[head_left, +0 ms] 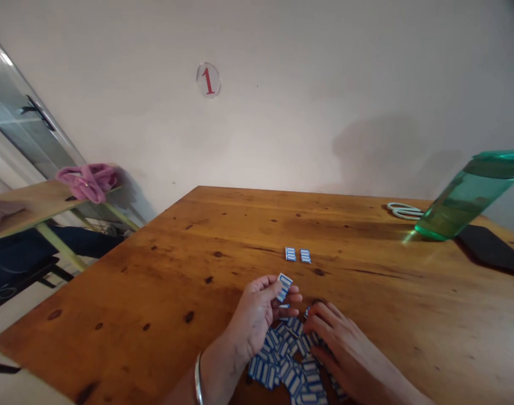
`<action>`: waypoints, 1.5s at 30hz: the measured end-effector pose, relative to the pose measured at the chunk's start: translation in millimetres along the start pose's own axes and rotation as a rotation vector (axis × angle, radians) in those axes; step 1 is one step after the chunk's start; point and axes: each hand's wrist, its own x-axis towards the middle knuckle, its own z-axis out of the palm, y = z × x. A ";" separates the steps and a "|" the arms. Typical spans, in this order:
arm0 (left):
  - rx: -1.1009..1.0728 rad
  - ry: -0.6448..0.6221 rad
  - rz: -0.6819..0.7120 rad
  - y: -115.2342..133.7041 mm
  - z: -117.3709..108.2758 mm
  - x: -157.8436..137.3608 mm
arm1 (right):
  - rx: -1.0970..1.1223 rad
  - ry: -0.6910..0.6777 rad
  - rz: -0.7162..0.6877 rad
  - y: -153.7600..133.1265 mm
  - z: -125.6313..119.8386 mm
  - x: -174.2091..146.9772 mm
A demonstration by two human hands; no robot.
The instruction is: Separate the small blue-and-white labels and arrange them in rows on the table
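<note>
My left hand (pixel 261 309) is raised over the table, pinching a few small blue-and-white rectangular pieces (pixel 284 285) between thumb and fingers. Below it lies a loose pile of similar blue-and-white pieces (pixel 288 377), overlapping at many angles. My right hand (pixel 335 337) is at the right side of this pile, its fingers bent down among the pieces; its fingertips are partly hidden, so what they grip is unclear. Beyond both hands, two small neat groups of these pieces sit side by side, a left group (pixel 290 254) and a right group (pixel 305 256).
A green translucent bottle (pixel 468 194) stands at the right of the wooden table (pixel 156 292), near a dark flat object (pixel 491 247) and a coiled white cable (pixel 404 211). To the left, a pink cloth (pixel 88 181) lies on another table, with a seated person's dark-clothed leg (pixel 84 242) below.
</note>
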 end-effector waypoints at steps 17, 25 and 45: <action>0.189 -0.062 0.036 -12.1 8.1 -3.2 | 1.362 0.400 0.494 0.1 -5.2 1.7; 0.190 -0.029 0.106 -22.6 14.8 -0.6 | 1.093 0.501 0.514 -16.4 1.9 5.5; 0.218 -0.087 0.070 -23.7 22.1 -6.5 | 0.463 0.498 0.443 -12.2 0.3 4.0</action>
